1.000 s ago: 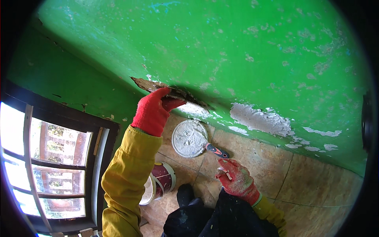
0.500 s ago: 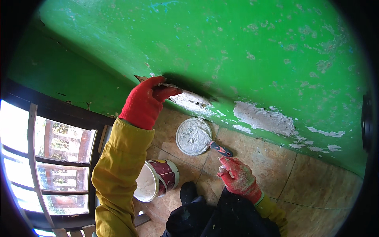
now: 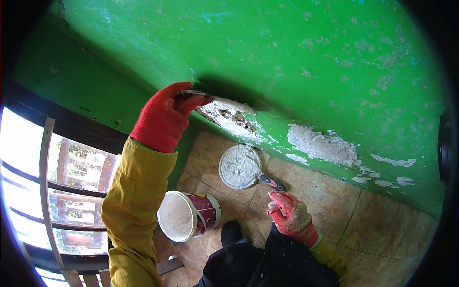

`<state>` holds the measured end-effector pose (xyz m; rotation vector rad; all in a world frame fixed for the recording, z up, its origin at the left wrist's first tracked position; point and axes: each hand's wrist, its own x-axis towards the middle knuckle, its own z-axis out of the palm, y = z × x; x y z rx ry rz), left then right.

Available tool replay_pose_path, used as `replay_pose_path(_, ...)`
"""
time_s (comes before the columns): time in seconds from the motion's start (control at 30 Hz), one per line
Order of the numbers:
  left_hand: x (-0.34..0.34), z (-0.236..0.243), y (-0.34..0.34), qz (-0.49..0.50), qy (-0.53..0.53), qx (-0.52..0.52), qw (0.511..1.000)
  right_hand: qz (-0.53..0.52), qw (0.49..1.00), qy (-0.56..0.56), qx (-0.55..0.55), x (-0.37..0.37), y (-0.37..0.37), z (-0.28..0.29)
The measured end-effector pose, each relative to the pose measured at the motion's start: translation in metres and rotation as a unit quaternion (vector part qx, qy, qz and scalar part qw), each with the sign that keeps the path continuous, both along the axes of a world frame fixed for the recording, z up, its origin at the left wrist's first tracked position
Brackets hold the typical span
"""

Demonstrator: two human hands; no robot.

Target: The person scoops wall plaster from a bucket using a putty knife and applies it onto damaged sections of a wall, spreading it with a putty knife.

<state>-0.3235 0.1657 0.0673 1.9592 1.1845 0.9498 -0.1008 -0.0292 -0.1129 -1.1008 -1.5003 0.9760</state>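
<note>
Presently, left hand [image 3: 165, 117] is pinching a plaster flake [image 3: 233, 104] at the wall [image 3: 306, 91]; right hand [image 3: 295, 219] is holding fingers [image 3: 279, 196] curled, contents unclear.

Left hand [image 3: 161, 118], 10 o'clock: some fingers concealed. Thin flat piece [image 3: 195, 92] gripped there: presented edge-on; type not identifiable. Right hand [image 3: 294, 217], 5 o'clock: pale spot [image 3: 271, 206] at the fingertips too small to identify. Putty knife [image 3: 271, 182], 6 o'clock: blade outline obscured by putty [image 3: 238, 162]. Bucket [image 3: 205, 210], 7 o'clock: far outer wall out of sight. Dark strip [image 3: 171, 266], 7 o'clock: one end covered by the left sleeve [image 3: 136, 201], itself cut off by the lower edge. Window [image 3: 79, 201], 8 o'clock: cropped by the lens rim. Dark object [image 3: 444, 148], 3 o'clock: merges with the black border; identity indeterminable.
</note>
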Motion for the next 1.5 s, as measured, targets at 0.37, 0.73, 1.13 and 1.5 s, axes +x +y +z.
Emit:
replay_pose_path(0.37, -0.023, 0.007, -0.021, -0.014, -0.124, -0.014, 0.992, 0.012, 0.999, -0.034, 0.025, 0.003, -0.002, 0.001)
replay_pose_path(0.73, -0.021, 0.005, -0.079, 0.102, -0.415, -0.299, 0.853, 0.067, 0.996, 0.026, -0.054, -0.010, -0.011, 0.007)
replay_pose_path(1.13, 0.040, -0.079, -0.081, 0.265, -0.345, -0.237, 0.868, 0.067, 0.992, -0.070, 0.083, -0.007, -0.014, -0.008)
replay_pose_path(1.5, 0.088, -0.106, -0.077, 0.295, -0.245, -0.169, 0.908, 0.065, 0.997, 0.036, -0.029, -0.002, -0.021, -0.014)
